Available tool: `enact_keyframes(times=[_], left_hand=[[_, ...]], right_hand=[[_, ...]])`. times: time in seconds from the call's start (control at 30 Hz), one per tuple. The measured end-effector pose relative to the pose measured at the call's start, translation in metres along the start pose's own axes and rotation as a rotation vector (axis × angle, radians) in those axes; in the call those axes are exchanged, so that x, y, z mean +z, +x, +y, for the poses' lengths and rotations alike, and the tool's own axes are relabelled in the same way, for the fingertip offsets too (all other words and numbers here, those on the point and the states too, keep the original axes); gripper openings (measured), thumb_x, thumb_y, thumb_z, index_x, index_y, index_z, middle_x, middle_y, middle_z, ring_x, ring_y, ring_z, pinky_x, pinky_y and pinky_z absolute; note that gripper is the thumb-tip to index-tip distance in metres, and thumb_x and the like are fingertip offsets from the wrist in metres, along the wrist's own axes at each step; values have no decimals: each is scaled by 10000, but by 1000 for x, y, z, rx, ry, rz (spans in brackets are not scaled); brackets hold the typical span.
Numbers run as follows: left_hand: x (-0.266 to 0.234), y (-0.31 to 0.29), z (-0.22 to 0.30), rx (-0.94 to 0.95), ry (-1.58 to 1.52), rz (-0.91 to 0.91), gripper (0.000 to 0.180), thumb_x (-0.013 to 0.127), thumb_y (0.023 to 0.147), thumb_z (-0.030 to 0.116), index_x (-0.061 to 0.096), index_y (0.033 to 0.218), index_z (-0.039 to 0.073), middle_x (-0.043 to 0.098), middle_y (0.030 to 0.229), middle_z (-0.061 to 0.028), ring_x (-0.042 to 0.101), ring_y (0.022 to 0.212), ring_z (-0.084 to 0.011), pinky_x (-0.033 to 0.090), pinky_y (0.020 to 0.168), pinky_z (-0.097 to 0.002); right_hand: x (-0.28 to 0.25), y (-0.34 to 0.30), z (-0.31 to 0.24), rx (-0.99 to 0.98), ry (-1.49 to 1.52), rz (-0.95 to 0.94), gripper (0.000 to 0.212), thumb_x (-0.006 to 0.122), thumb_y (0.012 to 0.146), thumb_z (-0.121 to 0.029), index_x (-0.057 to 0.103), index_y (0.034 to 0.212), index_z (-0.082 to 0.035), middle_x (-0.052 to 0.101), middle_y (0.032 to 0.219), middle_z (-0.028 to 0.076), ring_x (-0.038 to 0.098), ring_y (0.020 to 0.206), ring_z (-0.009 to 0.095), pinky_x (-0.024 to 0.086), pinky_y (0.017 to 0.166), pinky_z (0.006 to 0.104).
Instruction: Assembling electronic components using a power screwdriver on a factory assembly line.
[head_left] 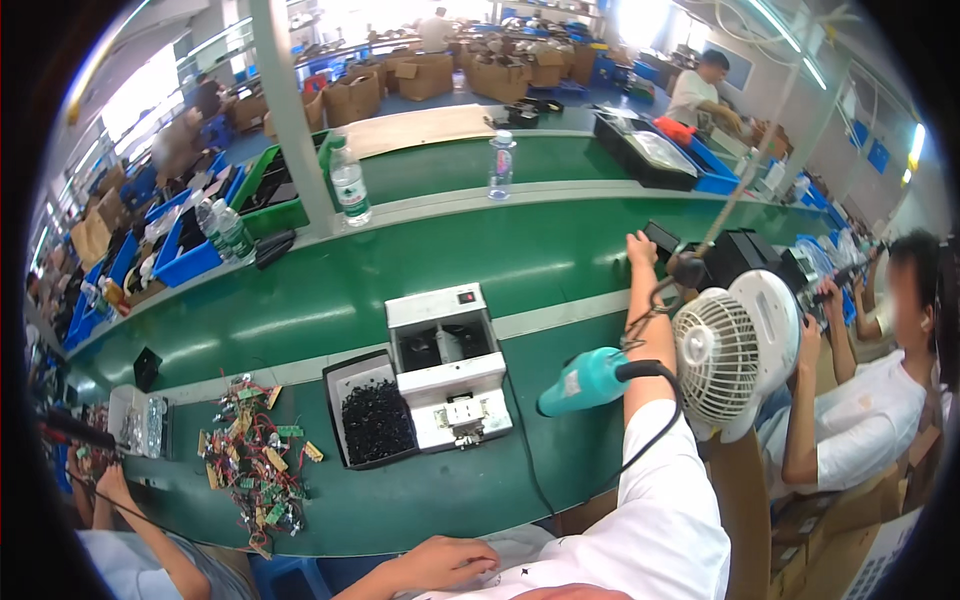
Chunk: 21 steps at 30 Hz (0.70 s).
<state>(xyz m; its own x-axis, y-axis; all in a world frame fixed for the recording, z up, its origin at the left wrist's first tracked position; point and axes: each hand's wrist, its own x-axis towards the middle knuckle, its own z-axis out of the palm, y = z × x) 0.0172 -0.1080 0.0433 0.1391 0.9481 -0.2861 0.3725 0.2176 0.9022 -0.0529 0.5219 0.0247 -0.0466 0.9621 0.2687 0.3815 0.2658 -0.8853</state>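
Your left hand (446, 564) rests near your lap, fingers loosely spread, seemingly empty; the teal tool (583, 383) apparently hangs to stay handy; across the tabletop (580, 450), your right hand (641, 248) meets the black case (661, 238), grip unclear.

To your right stands a white fan (708, 348) with a round grille, and beyond it a co-worker (880, 410) in a white shirt. Along the pale ledge (430, 204) across your desk (465, 500), you see a green-labelled bottle (349, 187) beside an upright post (283, 100), with a smaller bottle (501, 170) farther right; cardboard boxes (424, 77) stand in the background.
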Motion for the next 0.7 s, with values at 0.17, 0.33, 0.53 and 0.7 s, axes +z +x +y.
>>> enact_keyframes(times=[0.17, 0.33, 0.53, 0.7], left_hand=[[-28, -21, 15, 218, -106, 224, 109, 578, 903, 134, 648, 970, 84, 673, 919, 2, 615, 739, -161, 487, 693, -270], [-106, -3, 66, 619, 238, 721, 261, 564, 774, -36, 618, 1015, 48, 645, 1016, -66, 597, 858, -223, 459, 800, -315], [-151, 43, 108, 772, 460, 1291, 284, 590, 783, 44, 592, 1067, 40, 624, 1044, -70, 539, 972, -233, 422, 844, -313], [-146, 43, 110, 648, 474, 1142, 181, 599, 770, 48, 575, 949, 38, 591, 916, -53, 507, 850, -200, 408, 770, -290]], right_hand=[[-46, -59, -59, -165, 457, -228, 348, 555, 801, -101, 588, 1148, -106, 548, 1053, 107, 526, 810, 217, 457, 715, 283], [-73, -156, -123, -228, 842, -496, 408, 570, 797, -17, 540, 1204, -5, 621, 943, 68, 565, 710, 141, 465, 640, 209], [-152, -264, -195, -302, 808, -1304, 504, 566, 787, 18, 438, 1272, -34, 597, 904, 58, 529, 718, 89, 425, 592, 181], [-164, -298, -206, -229, 921, -1462, 565, 602, 771, -21, 406, 1301, -18, 596, 979, 92, 559, 811, 121, 446, 729, 194]])
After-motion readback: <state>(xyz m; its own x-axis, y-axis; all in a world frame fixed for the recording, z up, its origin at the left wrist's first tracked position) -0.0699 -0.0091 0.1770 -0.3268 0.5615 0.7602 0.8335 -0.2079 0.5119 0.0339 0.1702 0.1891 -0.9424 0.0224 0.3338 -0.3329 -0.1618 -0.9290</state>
